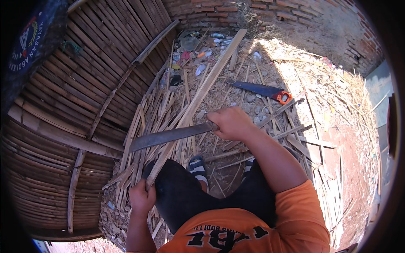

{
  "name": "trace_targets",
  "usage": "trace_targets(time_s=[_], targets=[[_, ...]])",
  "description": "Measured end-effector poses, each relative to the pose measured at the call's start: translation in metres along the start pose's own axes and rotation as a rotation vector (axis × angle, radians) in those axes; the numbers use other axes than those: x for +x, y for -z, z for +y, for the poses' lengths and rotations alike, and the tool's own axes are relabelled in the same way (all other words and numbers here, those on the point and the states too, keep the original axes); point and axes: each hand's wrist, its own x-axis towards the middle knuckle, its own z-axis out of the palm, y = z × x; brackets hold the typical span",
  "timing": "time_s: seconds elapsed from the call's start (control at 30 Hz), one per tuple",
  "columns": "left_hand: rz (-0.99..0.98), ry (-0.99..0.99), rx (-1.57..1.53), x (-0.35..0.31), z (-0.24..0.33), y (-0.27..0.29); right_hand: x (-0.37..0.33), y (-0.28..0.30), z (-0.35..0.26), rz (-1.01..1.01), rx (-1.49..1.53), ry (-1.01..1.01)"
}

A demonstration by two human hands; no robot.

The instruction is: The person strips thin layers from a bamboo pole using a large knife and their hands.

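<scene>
My right hand [232, 122] is closed round the handle of a machete [173, 137], whose long dark blade points left and lies across a long wooden strip [211, 78]. Whether the edge touches the wood I cannot tell. Down by my left thigh, my left hand [142, 196] grips the near end of that strip. From there the strip slants up and away to the right, toward the brick wall. Beyond my right hand, a handsaw [263, 90] with a dark blade and an orange and black handle rests on the littered ground.
A slatted bamboo wall [105, 55] rises close on my left; a brick wall [291, 19] stands at the far side. Many split wood strips [133, 152] lie beside my left leg. More sticks [303, 143] are scattered to the right. Rubbish [198, 57] litters the far corner.
</scene>
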Motion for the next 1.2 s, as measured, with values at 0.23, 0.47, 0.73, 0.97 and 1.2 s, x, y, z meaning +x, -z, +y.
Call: trace_targets(time_s=[0.23,0.47,0.73,0.97,1.2], targets=[[0.007,-0.051,0.053,-0.002,-0.004,0.000,0.001,0.005,0.036,0.117,0.177,-0.278],[0.094,-0.066,0.072,-0.001,-0.003,-0.004,0.002,0.004,0.009,-0.041,0.086,-0.120],[0.040,-0.018,0.083,0.009,0.014,-0.009,0.000,-0.003,-0.017,-0.114,-0.002,-0.013],[0.040,-0.039,0.019,0.004,0.000,0.009,-0.006,0.025,0.050,0.197,0.162,-0.376],[0.015,-0.062,0.013,0.003,0.002,0.007,-0.004,0.001,-0.009,-0.056,0.008,0.022]])
